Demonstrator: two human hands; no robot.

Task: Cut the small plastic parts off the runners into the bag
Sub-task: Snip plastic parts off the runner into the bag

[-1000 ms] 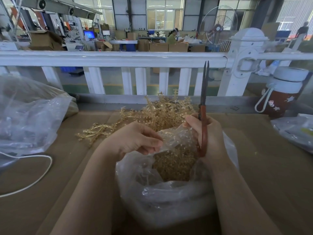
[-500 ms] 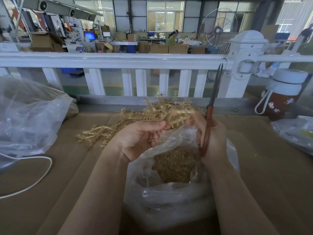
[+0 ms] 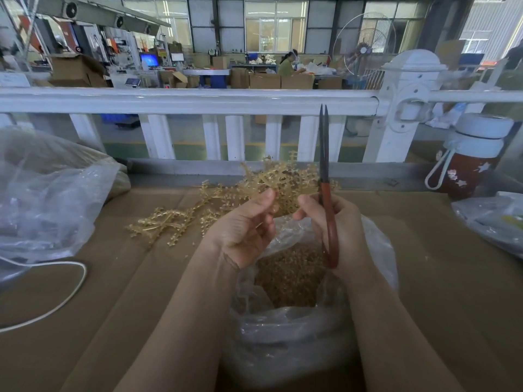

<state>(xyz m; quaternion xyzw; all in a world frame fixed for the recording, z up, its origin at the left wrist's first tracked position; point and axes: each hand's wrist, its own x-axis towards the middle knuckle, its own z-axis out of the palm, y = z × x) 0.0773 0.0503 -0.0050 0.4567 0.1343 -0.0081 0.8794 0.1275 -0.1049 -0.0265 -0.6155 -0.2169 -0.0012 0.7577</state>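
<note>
Both hands work over the open bag (image 3: 285, 329) so cuttings drop in: left hand (image 3: 243, 230) pinches a runner (image 3: 283, 185), right hand (image 3: 336, 227) grips upright scissors (image 3: 325, 176).

white railing (image 3: 198, 101), capped bottle (image 3: 471, 157), white cable (image 3: 62, 304), floor fan (image 3: 363, 49)

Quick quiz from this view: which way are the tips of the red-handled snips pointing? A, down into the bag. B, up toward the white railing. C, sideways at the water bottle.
B: the right hand holds the red-handled snips upright, blade tips nearly together in front of the white railing, above the bag.
</note>
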